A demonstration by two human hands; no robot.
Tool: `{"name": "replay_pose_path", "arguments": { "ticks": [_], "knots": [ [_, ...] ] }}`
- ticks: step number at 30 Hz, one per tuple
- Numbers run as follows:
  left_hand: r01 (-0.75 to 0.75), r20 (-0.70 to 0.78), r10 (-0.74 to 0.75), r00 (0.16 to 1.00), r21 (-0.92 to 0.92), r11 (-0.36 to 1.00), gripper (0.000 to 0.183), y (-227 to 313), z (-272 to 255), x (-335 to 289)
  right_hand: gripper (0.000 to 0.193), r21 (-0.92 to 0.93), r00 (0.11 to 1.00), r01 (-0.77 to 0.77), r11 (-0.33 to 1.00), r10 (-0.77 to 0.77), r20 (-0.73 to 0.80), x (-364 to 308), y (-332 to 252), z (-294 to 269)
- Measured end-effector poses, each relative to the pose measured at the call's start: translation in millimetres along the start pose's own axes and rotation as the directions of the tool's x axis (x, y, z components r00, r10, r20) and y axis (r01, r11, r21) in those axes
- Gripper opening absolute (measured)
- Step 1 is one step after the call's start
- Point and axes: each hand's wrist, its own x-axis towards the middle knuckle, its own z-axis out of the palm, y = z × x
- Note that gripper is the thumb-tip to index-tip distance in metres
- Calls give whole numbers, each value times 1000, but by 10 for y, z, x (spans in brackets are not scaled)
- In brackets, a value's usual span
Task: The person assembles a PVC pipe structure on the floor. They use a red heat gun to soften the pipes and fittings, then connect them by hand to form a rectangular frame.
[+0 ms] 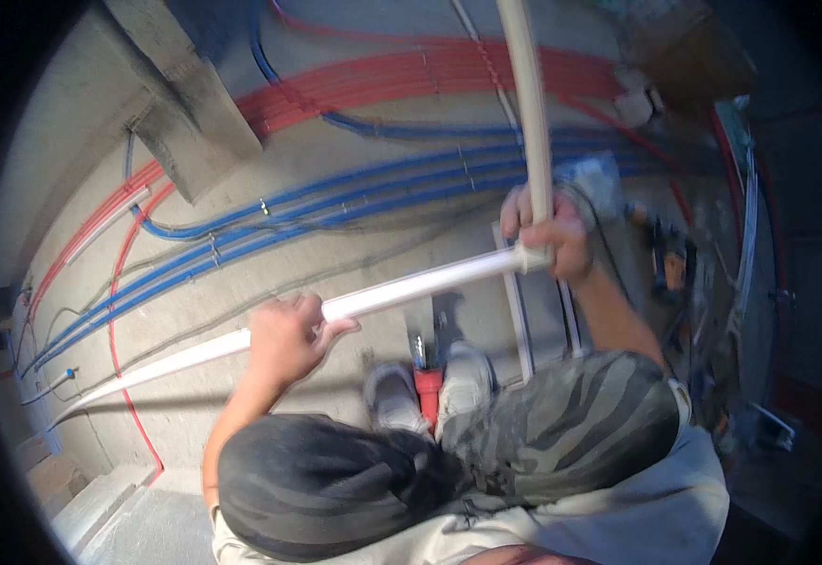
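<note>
Centrally, a long white pipe (420, 287) slants above a concrete floor (161, 311), the left hand (288, 339) wrapping its fingers around the middle stretch, while the right hand (554, 235) curls its fingers about a second pale pipe (529, 108) (slightly blurred) at the corner where the two appear to meet. Between the shoes (467, 381) is a red-handled tool (429, 384); red tubes (373, 87) run beyond.

the lower pipe (401, 292) looks like smooth plastic with a bright sheen; the upper pipe (526, 89) looks like smooth plastic, duller. the blue tubes (359, 181) look plastic, the floor (401, 252) matt concrete, the trousers (326, 490) soft, matt cloth.
</note>
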Motion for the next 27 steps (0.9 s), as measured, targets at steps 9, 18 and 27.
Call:
{"name": "replay_pose_path", "arguments": {
  "ticks": [9,18,27],
  "knots": [
    [251,351,-166,922,-213,944,67,-332,-339,-98,21,17,922,301,954,-295,252,31,-7,-86],
    [155,222,-106,969,-215,964,71,-271,-471,-248,32,-93,920,274,957,-233,317,-6,-263,-143],
    [139,217,-105,970,-148,979,72,-151,-502,-177,30,-181,974,195,964,-169,149,-224,-243,-89]
  ]
}}
